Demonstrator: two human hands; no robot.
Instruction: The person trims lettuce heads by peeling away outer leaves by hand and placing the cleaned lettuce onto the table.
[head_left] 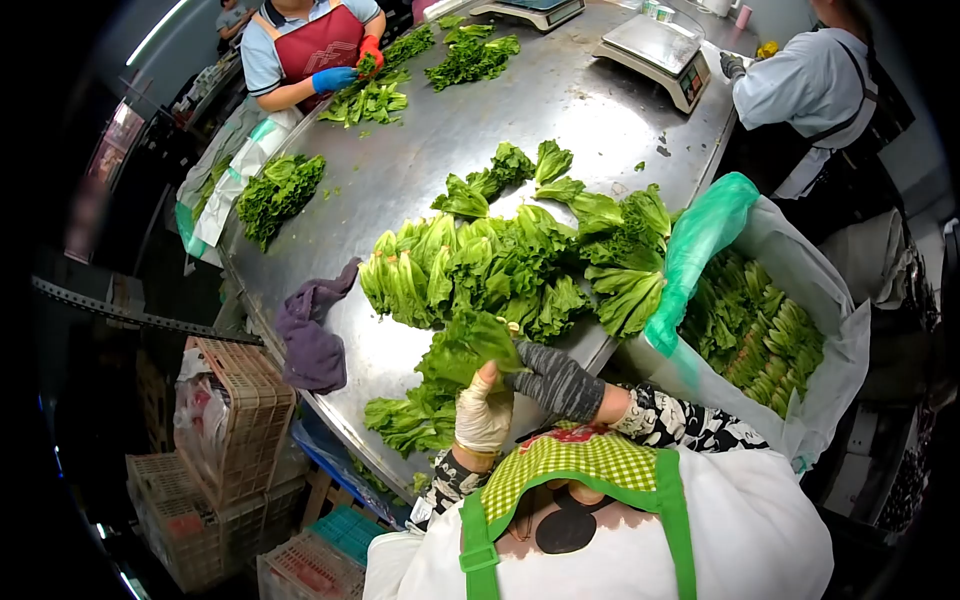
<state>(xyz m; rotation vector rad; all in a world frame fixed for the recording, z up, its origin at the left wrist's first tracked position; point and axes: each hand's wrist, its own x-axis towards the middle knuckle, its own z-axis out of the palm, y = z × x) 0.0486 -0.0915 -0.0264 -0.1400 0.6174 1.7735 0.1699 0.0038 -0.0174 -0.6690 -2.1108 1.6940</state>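
My left hand [484, 412], in a whitish glove, is closed around the lower part of a head of green leafy lettuce [465, 348] near the table's front edge. Beside it my right hand [560, 382], in a dark grey knit glove, has its fingers closed at the base of the same lettuce. Those fingertips are partly hidden by the leaves. More loose lettuce leaves [408, 422] lie under and to the left of my hands. Just beyond is a large pile of lettuce heads [490, 265], several with pale stem ends facing left.
A plastic-lined box [840, 345] holding packed lettuce stands at right. A purple cloth [315, 335] lies on the metal table [380, 175]. A scale [655, 55] sits at the back. Co-workers stand at the far left and right. Crates [235, 420] are stacked at lower left.
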